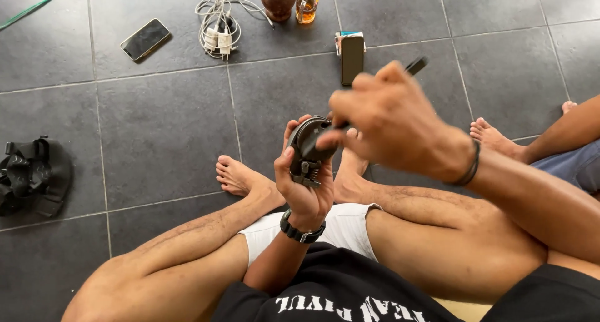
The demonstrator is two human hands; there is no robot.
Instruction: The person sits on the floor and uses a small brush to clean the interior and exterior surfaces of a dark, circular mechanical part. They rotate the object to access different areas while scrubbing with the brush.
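Left hand [304, 191] grips round dark part [307, 148] upright; right hand [390, 119] pinches thin tool [414, 64], tip on part's face. Best: steady part, light pressure.

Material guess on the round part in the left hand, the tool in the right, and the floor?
Round part: looks like dark metal, dull sheen, with small mechanical fittings at its lower edge; plastic can't be ruled out. Tool in the right hand: black handle, probably plastic or rubber; tip hidden. Floor: dark grey matte stone-look tiles with pale grout lines.
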